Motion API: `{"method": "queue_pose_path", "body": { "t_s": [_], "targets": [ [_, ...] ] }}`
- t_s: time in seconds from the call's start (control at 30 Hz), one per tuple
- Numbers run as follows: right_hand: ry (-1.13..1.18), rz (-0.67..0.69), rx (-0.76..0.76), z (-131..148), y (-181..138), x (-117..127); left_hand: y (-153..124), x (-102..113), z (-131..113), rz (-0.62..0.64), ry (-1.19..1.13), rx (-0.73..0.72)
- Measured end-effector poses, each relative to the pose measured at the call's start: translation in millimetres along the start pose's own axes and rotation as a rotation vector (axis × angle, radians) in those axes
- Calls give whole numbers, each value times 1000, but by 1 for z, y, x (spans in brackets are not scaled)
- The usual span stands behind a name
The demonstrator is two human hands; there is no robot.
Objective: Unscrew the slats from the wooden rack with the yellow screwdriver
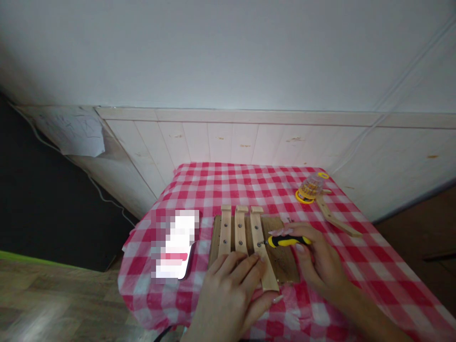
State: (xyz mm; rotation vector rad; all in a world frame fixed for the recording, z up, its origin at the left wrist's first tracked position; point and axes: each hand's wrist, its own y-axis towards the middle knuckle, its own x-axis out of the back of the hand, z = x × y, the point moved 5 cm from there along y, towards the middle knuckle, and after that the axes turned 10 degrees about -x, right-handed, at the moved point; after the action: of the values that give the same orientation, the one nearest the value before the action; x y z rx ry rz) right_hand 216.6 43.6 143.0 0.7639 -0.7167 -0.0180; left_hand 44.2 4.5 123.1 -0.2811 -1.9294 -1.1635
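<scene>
The hands are apart over the near part of the tabletop: the left hand (228,287) lies flat, fingers stretched across three wooden strips (241,233), while the right hand (320,261) is wrapped round a black-and-yellow screwdriver (289,241). The tabletop (221,185) wears a wrinkled checked cloth, which might creep under pressure and drag things toward the near edge. Beneath the strips, between the tabletop's middle and its near edge, rests a wooden board (281,266); only the left hand visibly steadies it, so a hard twist could swing it round. The phone (181,247) lies left of the board, toward the left edge, where such a swing might knock it. The rightmost strip (270,280) slants toward the near right corner, and turning force at its screws could skew it if the left hand eased off. A loose strip (337,223) by the right edge and a clear, yellow-based container (310,189) near the far right corner might go over the side if an arm swept wide. Smallest is the lower screw (259,244) on the rightmost strip: the screwdriver meets it at a low slant, and whether the tip is seated cannot be told; if not, it could slip, chew the head or jab the fingers just below.
</scene>
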Motion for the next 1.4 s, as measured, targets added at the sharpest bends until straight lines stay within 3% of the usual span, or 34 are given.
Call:
{"method": "queue_pose_path", "body": {
  "t_s": [0.4,0.53,0.67,0.87,1.03,1.2,1.4],
  "targets": [
    [7,343,-48,10,28,-5,1,0,-1,-23,23,14],
    [40,277,-80,13,43,-7,0,0,0,-23,12,25],
    [-70,227,-86,14,54,-7,0,-1,1,-12,-4,20],
    [-150,336,10,25,64,-5,0,0,1,-14,-10,29],
    [-127,463,54,28,64,2,1,-3,1,61,-19,64],
    [-110,483,106,28,59,7,2,-6,0,116,11,30],
    [-72,521,-32,25,48,-1,6,-8,-3,183,57,-11]
  ]
}}
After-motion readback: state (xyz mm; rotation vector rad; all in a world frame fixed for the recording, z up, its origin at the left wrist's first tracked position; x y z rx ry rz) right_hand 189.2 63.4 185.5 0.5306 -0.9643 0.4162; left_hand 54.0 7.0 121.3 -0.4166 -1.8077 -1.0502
